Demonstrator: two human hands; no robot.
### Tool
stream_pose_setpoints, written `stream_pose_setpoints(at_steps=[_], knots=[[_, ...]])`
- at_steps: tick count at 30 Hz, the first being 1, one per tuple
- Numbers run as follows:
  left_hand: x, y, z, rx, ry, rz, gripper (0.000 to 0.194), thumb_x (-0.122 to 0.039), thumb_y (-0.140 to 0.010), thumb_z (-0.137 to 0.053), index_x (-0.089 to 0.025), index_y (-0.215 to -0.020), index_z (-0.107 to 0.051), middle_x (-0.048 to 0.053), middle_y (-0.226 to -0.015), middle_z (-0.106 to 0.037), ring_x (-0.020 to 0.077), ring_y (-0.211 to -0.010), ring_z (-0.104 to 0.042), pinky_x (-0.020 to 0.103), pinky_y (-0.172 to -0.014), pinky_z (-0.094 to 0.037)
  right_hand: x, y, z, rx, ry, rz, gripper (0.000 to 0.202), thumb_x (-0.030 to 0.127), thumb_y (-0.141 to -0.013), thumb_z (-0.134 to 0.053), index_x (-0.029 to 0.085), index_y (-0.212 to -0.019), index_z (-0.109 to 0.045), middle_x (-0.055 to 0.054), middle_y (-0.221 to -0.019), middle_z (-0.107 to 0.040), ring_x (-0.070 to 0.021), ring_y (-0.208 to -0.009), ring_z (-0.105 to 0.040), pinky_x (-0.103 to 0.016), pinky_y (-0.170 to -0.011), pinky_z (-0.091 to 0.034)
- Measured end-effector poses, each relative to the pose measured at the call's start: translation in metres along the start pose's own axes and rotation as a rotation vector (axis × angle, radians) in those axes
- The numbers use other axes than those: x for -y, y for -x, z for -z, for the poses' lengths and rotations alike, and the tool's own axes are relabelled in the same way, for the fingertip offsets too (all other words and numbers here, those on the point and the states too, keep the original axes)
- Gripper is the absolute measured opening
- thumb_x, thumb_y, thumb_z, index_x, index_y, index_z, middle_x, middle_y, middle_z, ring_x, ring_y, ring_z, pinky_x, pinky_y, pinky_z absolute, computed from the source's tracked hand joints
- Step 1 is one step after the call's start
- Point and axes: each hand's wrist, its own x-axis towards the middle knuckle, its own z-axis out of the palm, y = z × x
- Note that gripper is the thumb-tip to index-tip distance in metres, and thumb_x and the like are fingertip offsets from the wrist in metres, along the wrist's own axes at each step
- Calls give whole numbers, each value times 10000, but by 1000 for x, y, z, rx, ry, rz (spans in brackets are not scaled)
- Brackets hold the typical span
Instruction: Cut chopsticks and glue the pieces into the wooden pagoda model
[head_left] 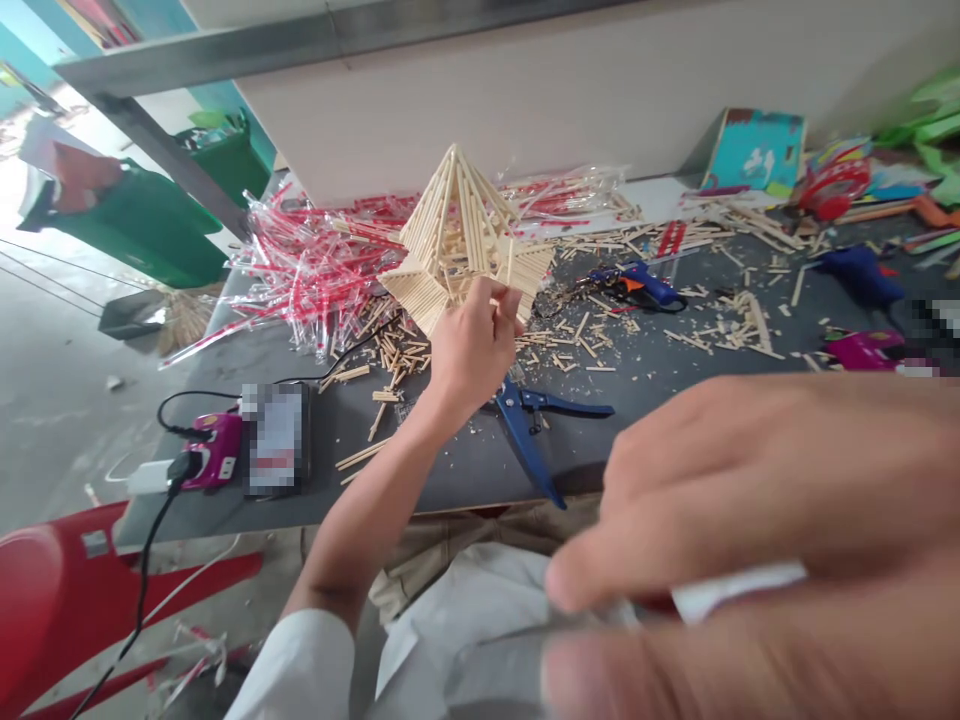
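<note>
My left hand (476, 345) is closed on the lower part of a craft piece made of pale wooden sticks (457, 215), holding it up over the table. The piece has a tall pointed top and flat, star-like points at its sides; its underside is partly hidden by my fingers. Large and blurred, my right hand (735, 520) is close to the camera at the lower right. Its thumb and forefinger are apart, with nothing visible between them. Below my left hand, a blue-handled cutter (525, 440) lies on the dark table (420, 490).
Cut sticks (401, 350) and scraps litter the tabletop. Red-and-clear plastic wrappers (315, 260) heap at the back left. A blue glue gun (649, 285) lies right of centre. A phone (277, 440) and magenta power adapter (214, 450) with cords sit left, near a red chair (60, 600).
</note>
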Motion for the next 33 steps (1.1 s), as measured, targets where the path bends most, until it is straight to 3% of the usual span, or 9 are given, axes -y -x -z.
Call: stream_pose_setpoints(at_steps=[1, 4, 7, 11, 16, 23, 29, 33], knots=[[1, -1, 0, -15, -5, 13, 160, -326, -1061, -506, -209, -965, -556, -19, -735, -741, 119, -611, -679, 248, -597, -422, -9, 2, 8, 39, 71, 4, 173, 390, -936, -729, 449, -1090, -782, 90, -882, -785, -110, -695, -733, -217, -642, -618], [6, -2, -2, -63, -35, 50, 192, -323, -1045, -530, -207, -893, -552, -7, -712, -727, 135, -642, -676, 263, -606, -409, -39, -6, 27, -104, 268, 27, 319, 461, -968, -676, 396, -1278, -719, 49, -1076, -780, -140, -840, -734, -306, -795, -621], [8, -4, -6, -84, -13, 66, 247, -351, -1059, -496, -212, -855, -519, -2, -689, -717, 126, -593, -640, 268, -586, -384, -75, -29, 31, -429, 339, -134, 225, 385, -969, -689, 265, -1142, -769, 8, -1000, -778, -115, -778, -690, -285, -682, -555], [7, -9, -12, -153, 25, 82, 276, -376, -1070, -467, -221, -845, -504, -7, -671, -697, 116, -562, -601, 266, -568, -354, -126, -66, 21, -624, 149, -337, 134, 264, -915, -742, 187, -1022, -769, -22, -898, -761, -119, -714, -668, -246, -579, -513], [3, -14, -15, -284, -102, 50, 321, -359, -1041, -529, -209, -759, -560, 1, -663, -649, 124, -579, -551, 291, -601, -331, -167, -91, 10, -668, -97, -346, 173, 218, -852, -796, 160, -1005, -738, -39, -871, -740, -117, -621, -623, -240, -510, -504], [8, -20, -15, -262, -55, 80, 339, -352, -1042, -533, -195, -785, -688, 27, -698, -718, 144, -622, -620, 305, -647, -392, -195, -97, 6, -673, -326, -320, 270, 307, -826, -836, 165, -992, -676, 14, -740, -679, -93, -562, -576, -217, -483, -459], [12, -21, -16, -235, 89, 124, 328, -376, -1033, -542, -176, -827, -701, 36, -744, -751, 125, -611, -653, 259, -597, -439, -204, -99, 2, -689, -351, -304, 223, 239, -816, -829, 180, -960, -670, 21, -713, -659, -92, -564, -552, -217, -489, -453], [14, -21, -19, -234, 162, 156, 343, -389, -1044, -518, -167, -854, -697, 19, -684, -733, 94, -463, -593, 251, -544, -435, -201, -102, 0, -696, -372, -302, 164, 153, -830, -787, 177, -941, -669, 21, -677, -644, -92, -536, -537, -222, -475, -441]])
